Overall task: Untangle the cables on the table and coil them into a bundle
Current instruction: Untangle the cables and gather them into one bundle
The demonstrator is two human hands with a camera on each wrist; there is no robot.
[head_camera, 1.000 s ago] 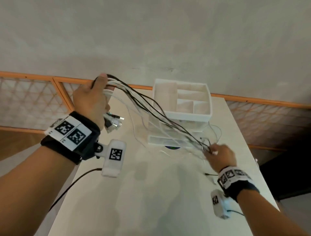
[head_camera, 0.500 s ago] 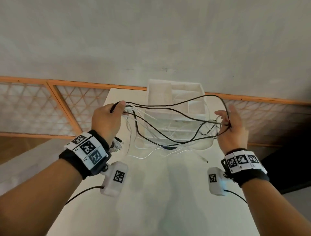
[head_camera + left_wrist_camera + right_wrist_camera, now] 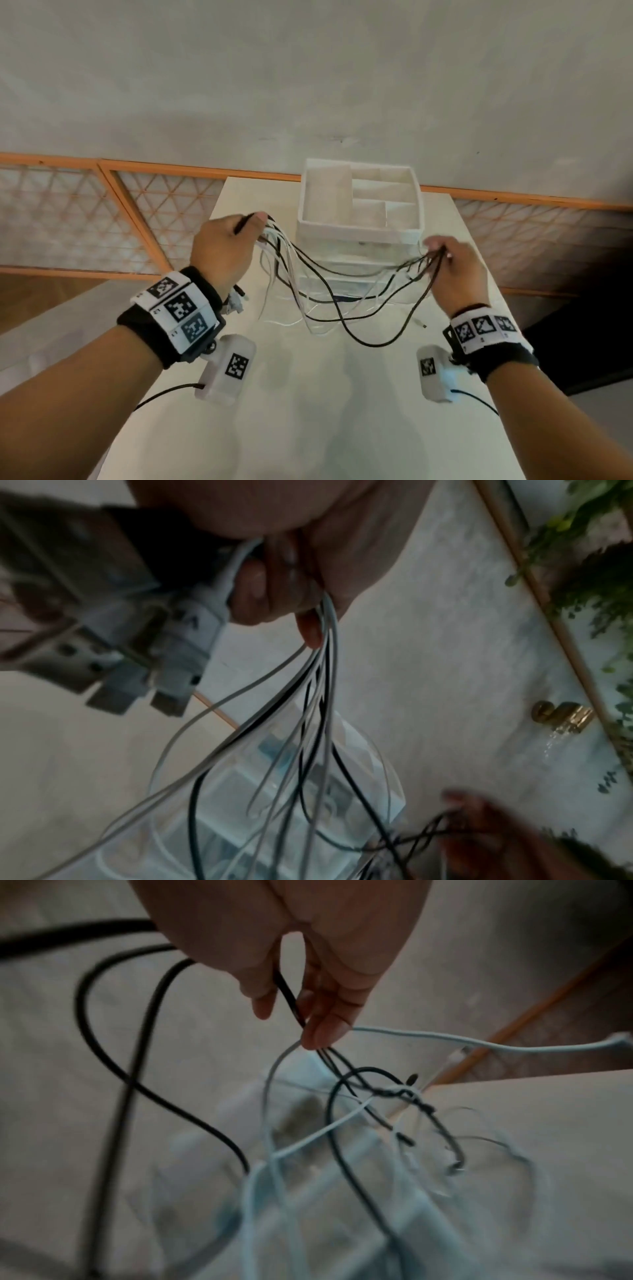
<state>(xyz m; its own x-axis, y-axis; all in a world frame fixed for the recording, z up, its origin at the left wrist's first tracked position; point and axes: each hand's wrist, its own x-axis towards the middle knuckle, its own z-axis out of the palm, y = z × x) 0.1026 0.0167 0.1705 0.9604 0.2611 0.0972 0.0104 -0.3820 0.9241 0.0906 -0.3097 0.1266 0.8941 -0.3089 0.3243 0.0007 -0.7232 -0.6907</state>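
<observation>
Several black and white cables (image 3: 342,294) hang in slack loops between my two hands above the white table (image 3: 308,411). My left hand (image 3: 236,240) grips one end of the bunch, fingers curled round the strands (image 3: 325,647), with white USB plugs (image 3: 178,653) sticking out below the palm. My right hand (image 3: 445,260) pinches the other ends; thumb and fingertips (image 3: 322,1031) hold thin black strands and a white one (image 3: 274,1096). A small knot (image 3: 397,1092) of black and white cable dangles under the right hand. The lowest loops touch the table.
A white compartment organizer (image 3: 359,212) on clear drawers stands at the table's far middle, right behind the cables. An orange-framed lattice railing (image 3: 102,219) and a grey wall lie beyond. A small loose plug (image 3: 419,322) lies on the table near my right wrist.
My left hand came down from its raised position and my right hand rose off the table. The taut cables went slack and now sag lower between the hands.
</observation>
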